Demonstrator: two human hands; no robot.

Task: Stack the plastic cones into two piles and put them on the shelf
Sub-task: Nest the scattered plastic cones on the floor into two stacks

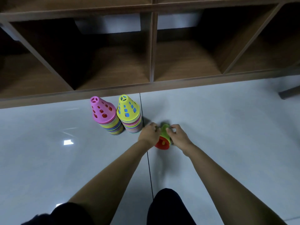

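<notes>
Dim, glare on floor (68,142), blurred hands.

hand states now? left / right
Left hand: closed on the green cone, nested with a red cone.
Right hand: closed on the same green cone.

No readable text in view.
No lettering, label, brand or number can be made out on the cone stacks (116,117), the wooden shelf (151,46) or the pale floor (227,127); the cones show only cut-out holes.

Glossy pale floor (227,127) — wooden cubbies (151,46)
</notes>
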